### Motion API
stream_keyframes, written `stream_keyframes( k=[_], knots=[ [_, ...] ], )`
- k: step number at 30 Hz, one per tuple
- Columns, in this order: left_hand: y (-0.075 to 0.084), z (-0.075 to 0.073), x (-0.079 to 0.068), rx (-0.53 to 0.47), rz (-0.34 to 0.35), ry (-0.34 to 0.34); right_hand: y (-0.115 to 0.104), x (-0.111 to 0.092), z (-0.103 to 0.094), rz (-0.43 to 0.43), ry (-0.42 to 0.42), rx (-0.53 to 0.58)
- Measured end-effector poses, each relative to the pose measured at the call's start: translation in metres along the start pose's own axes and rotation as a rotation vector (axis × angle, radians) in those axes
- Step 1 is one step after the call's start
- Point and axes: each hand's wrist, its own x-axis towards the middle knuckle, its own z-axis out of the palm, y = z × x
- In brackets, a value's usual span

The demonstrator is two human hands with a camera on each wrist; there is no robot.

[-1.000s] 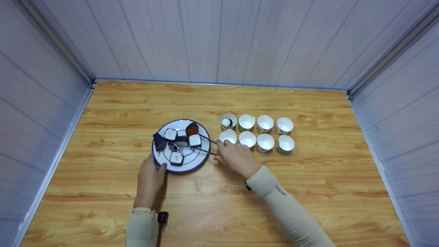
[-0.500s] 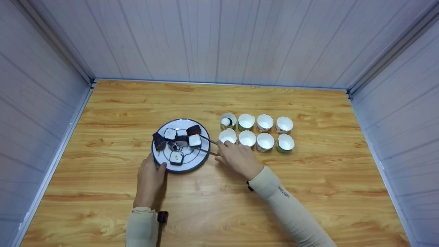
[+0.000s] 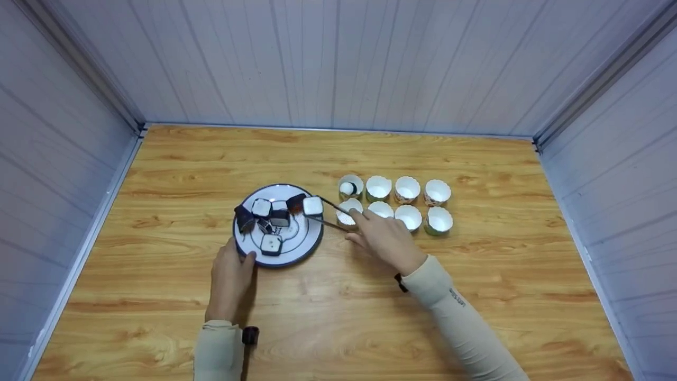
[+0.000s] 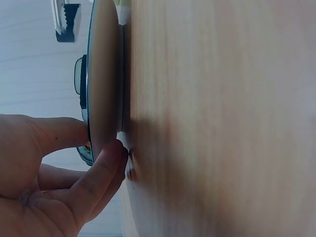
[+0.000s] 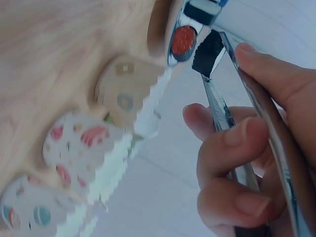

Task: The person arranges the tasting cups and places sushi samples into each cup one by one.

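Note:
My left hand (image 3: 231, 275) grips the near left rim of a white blue-edged plate (image 3: 300, 250), with thumb above and fingers below in the left wrist view. Several black-wrapped sushi pieces lie on it, among them a white-topped one (image 3: 272, 244) at the front and one with a red-orange face (image 5: 183, 43). Metal tongs (image 5: 261, 111) are in my right hand (image 3: 389, 238), squeezed between thumb and fingers. Their tips pinch a white-topped sushi roll (image 3: 313, 205), raised above the plate's right side; its black side (image 5: 208, 53) shows in the right wrist view.
Two rows of paper baking cups with scalloped rims stand right of the plate. The back left cup (image 3: 350, 182) holds a white-and-dark piece. My right hand overlaps the front row near a green cup (image 3: 439, 221). Panel walls (image 3: 338, 63) enclose the wooden table (image 3: 338, 323).
The tongs and the white-topped sushi roll have moved up and right, away from the other pieces. The red-orange piece has tipped over beside it. My left hand stays on the rim.

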Motion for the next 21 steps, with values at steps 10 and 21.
stream_keyframes(
  k=[10,21],
  knots=[
    [0.000,-0.001,-0.001,-0.008,0.018,0.001,0.035,-0.013,-0.016,0.082,0.031,0.026],
    [0.000,-0.002,-0.002,-0.013,0.041,0.006,0.083,-0.027,-0.026,0.207,0.020,0.025]
  ],
)
